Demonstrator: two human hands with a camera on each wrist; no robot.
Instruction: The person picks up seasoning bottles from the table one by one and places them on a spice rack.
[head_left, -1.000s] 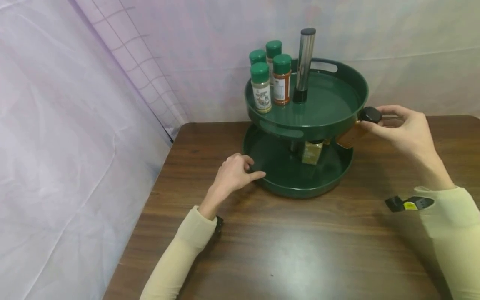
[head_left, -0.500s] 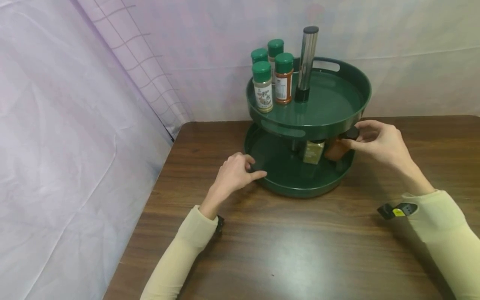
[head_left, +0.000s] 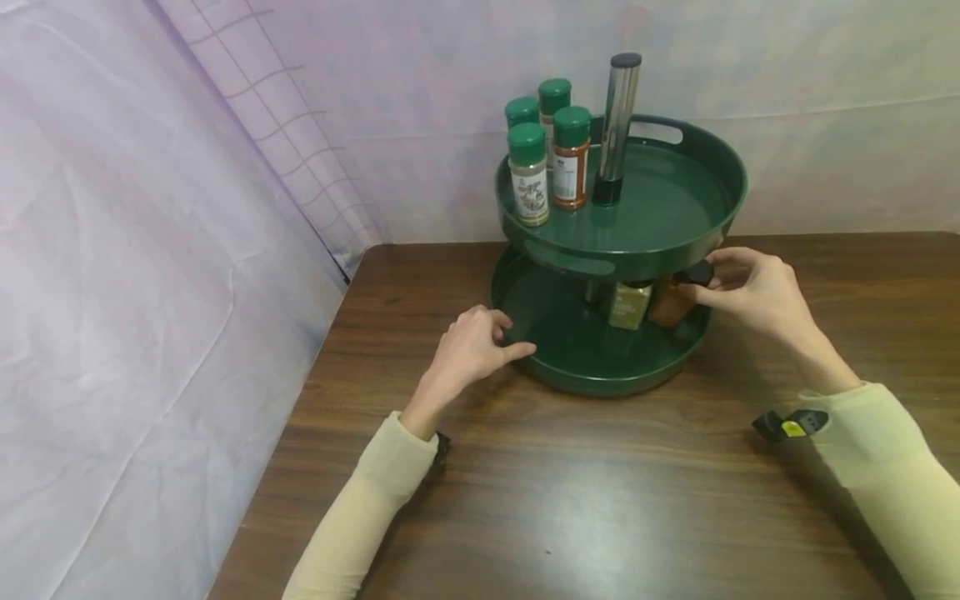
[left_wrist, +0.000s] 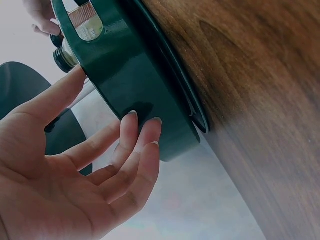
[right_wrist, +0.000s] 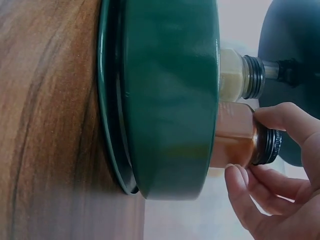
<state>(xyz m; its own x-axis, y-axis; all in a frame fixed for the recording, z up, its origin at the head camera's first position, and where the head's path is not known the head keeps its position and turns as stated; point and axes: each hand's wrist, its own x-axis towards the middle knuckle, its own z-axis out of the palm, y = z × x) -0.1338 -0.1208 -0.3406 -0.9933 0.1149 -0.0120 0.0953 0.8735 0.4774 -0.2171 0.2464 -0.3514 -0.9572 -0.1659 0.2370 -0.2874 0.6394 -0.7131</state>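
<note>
A green two-tier rack stands on the table, its lower tray (head_left: 577, 367) beneath the upper tray (head_left: 660, 200). My left hand (head_left: 472, 346) holds the lower tray's left rim; in the left wrist view its fingertips (left_wrist: 156, 127) touch the outer wall. My right hand (head_left: 757, 296) pinches a reddish-brown spice jar (right_wrist: 235, 132) near its black lid (right_wrist: 270, 146). That jar stands inside the lower tray at the right, its base hidden by the wall in the right wrist view. Beside it is a jar of yellowish-green spice (head_left: 630, 306), also black-lidded.
Several green-capped spice bottles (head_left: 530, 179) stand at the left of the upper tray. A metal post (head_left: 619, 117) rises through that tray. The wooden table (head_left: 600, 492) reaches toward me, and a white curtain (head_left: 150, 292) hangs at the left and behind.
My right hand has moved left and down, carrying the reddish-brown jar from beside the rack into the lower tray. My left hand keeps its place on the rim.
</note>
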